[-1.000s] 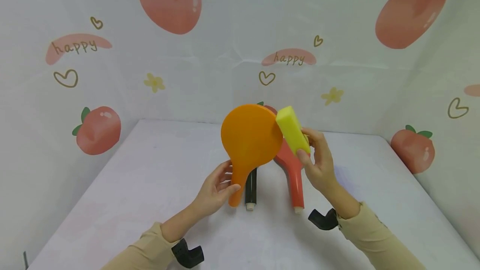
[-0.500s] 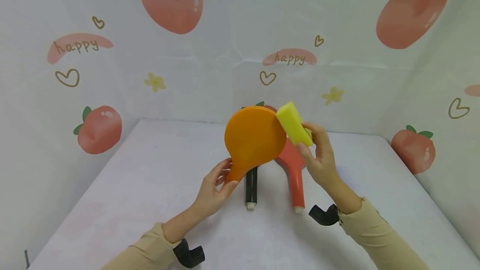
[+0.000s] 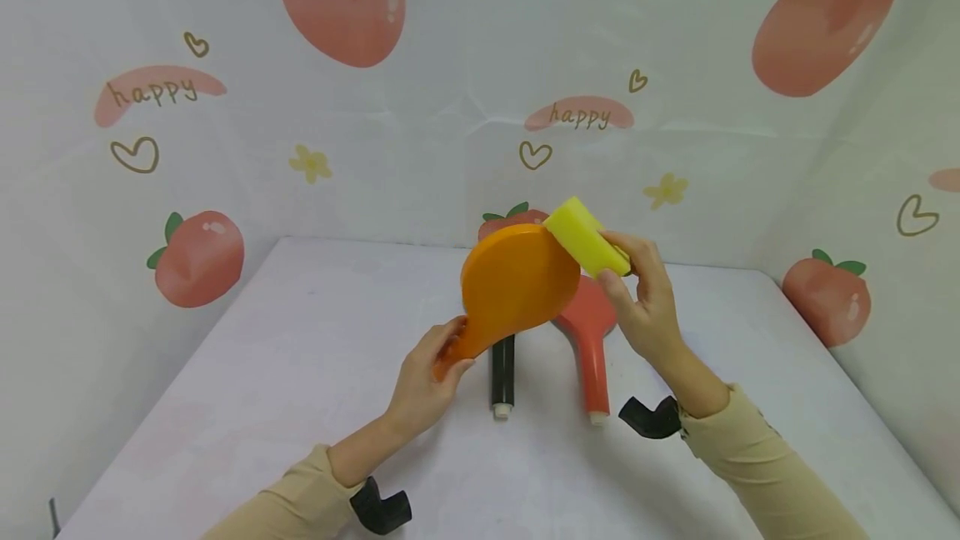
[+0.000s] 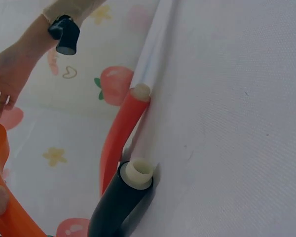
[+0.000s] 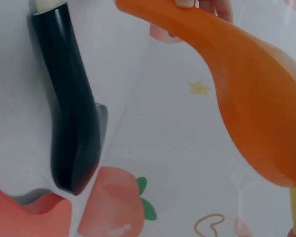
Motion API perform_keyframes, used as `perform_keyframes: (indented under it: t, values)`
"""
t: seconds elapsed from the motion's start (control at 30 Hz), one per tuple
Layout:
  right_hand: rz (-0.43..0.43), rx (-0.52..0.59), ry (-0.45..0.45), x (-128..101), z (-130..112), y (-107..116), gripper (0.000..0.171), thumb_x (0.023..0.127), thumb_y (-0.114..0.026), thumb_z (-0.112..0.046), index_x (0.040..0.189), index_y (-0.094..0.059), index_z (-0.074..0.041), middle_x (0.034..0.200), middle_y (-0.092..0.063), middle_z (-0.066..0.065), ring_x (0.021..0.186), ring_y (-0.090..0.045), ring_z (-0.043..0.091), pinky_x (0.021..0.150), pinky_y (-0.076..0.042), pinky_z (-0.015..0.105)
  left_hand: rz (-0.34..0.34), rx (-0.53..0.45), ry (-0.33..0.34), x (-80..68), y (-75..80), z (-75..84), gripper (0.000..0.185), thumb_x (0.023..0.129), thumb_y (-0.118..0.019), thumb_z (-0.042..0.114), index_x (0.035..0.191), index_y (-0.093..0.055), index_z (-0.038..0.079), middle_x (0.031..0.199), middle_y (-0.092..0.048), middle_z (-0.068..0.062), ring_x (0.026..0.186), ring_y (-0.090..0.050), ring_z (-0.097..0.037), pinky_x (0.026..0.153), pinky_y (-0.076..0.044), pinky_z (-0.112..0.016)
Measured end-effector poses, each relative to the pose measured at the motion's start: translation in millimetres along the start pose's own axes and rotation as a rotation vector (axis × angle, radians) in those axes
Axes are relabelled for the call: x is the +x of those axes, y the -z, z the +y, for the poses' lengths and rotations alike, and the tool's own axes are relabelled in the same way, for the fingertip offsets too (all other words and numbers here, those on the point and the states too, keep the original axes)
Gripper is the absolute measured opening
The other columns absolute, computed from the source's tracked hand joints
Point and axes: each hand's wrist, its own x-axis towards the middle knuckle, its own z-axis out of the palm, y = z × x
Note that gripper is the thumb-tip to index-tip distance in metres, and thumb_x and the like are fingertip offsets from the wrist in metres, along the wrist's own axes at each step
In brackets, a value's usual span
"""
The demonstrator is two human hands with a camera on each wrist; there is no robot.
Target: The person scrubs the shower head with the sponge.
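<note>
While the left hand (image 3: 422,386) grips the orange paddle (image 3: 517,286) by its handle, tilting it, right-hand fingers (image 3: 626,261) pinch a yellow sponge (image 3: 581,236) against its rim.

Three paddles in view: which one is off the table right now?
The orange paddle: the left hand grips its handle and holds it up, sponge at its edge. The red paddle and black paddle lie on the table.

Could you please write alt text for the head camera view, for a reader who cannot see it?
A left hand holds an orange paddle by its handle while the right hand presses a yellow sponge against its edge. A red paddle and a black paddle lie beneath.
</note>
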Motion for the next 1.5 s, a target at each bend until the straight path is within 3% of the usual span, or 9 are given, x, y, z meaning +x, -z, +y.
perform_keyframes:
  t: [0.17,0.37,0.5,0.63,0.87,1.0,1.13,1.4,1.5]
  values:
    - [0.022,-0.069,-0.073,-3.4,1.7,3.3,0.037,0.084,-0.05,0.001,0.121,-0.054,0.003,0.107,-0.047,-0.022,0.094,-0.04,0.001,0.073,-0.033,0.016,0.017,0.02,0.014,0.3,0.8,0.6,0.051,0.077,-0.071,-0.002,0.124,-0.054,-0.002,0.108,-0.062,-0.014,0.09,-0.06,-0.022,0.081,-0.056,-0.03]
    - [0.031,-0.072,-0.034,0.2,-4.4,-0.2,0.035,0.084,-0.052,-0.001,0.119,-0.055,0.003,0.111,-0.047,-0.02,0.097,-0.038,0.003,0.074,-0.031,0.02,0.019,0.077,-0.032,0.3,-0.5,1.2,0.053,0.075,-0.073,-0.001,0.125,-0.056,0.002,0.109,-0.063,-0.011,0.097,-0.063,-0.023,0.083,-0.056,-0.034]
    - [0.017,-0.091,0.017,4.2,-11.1,-2.6,0.037,0.08,-0.054,-0.005,0.115,-0.059,0.001,0.114,-0.051,-0.001,0.101,-0.038,0.004,0.074,-0.03,0.022,0.026,0.156,-0.075,-0.3,-2.3,0.5,0.054,0.074,-0.075,0.001,0.125,-0.057,0.006,0.106,-0.065,-0.008,0.095,-0.063,-0.02,0.082,-0.056,-0.033]
    - [0.026,-0.136,0.027,5.5,-13.2,-0.9,0.037,0.077,-0.057,-0.005,0.113,-0.062,-0.001,0.113,-0.049,0.021,0.102,-0.038,0.005,0.074,-0.028,0.021,0.036,0.202,-0.074,-0.6,-2.8,0.9,0.054,0.074,-0.075,0.002,0.125,-0.058,0.008,0.105,-0.065,-0.007,0.094,-0.063,-0.019,0.081,-0.056,-0.032]
    - [0.04,-0.169,-0.094,1.5,-10.1,0.3,0.036,0.078,-0.063,-0.001,0.113,-0.064,-0.005,0.114,-0.047,0.018,0.101,-0.036,0.004,0.074,-0.028,0.022,0.033,0.259,-0.027,2.2,-0.5,6.2,0.052,0.074,-0.075,0.001,0.123,-0.061,0.009,0.104,-0.066,-0.006,0.093,-0.064,-0.02,0.08,-0.056,-0.034]
    - [0.002,-0.201,-0.036,-1.1,-11.0,-6.9,0.038,0.075,-0.068,-0.002,0.112,-0.065,-0.007,0.114,-0.044,0.024,0.105,-0.037,0.012,0.079,-0.031,0.025,0.0,0.278,0.008,3.8,-1.9,7.9,0.051,0.073,-0.076,0.002,0.122,-0.061,0.008,0.104,-0.066,-0.005,0.093,-0.064,-0.019,0.079,-0.056,-0.032]
    - [-0.03,-0.271,0.056,-1.7,-12.3,-12.3,0.037,0.072,-0.069,-0.008,0.109,-0.066,-0.008,0.113,-0.043,0.028,0.101,-0.038,0.026,0.074,-0.029,0.032,-0.032,0.304,0.03,4.3,-3.1,8.7,0.05,0.074,-0.076,0.003,0.122,-0.062,0.008,0.104,-0.066,-0.004,0.092,-0.064,-0.019,0.078,-0.057,-0.03]
    - [-0.005,-0.304,-0.045,0.2,-11.2,-9.6,0.033,0.073,-0.07,-0.006,0.106,-0.067,-0.005,0.112,-0.043,0.027,0.103,-0.037,0.03,0.078,-0.028,0.037,-0.04,0.356,0.043,4.8,-2.2,8.4,0.049,0.074,-0.076,0.004,0.12,-0.063,0.01,0.104,-0.066,-0.002,0.092,-0.064,-0.018,0.076,-0.057,-0.03]
    - [-0.03,-0.326,-0.015,-3.4,-11.3,-14.3,0.035,0.072,-0.071,-0.008,0.107,-0.067,-0.007,0.113,-0.042,0.027,0.103,-0.037,0.033,0.077,-0.027,0.038,-0.045,0.361,0.041,5.7,-2.6,8.8,0.048,0.074,-0.076,0.005,0.12,-0.063,0.01,0.104,-0.066,-0.002,0.091,-0.063,-0.018,0.075,-0.057,-0.029]
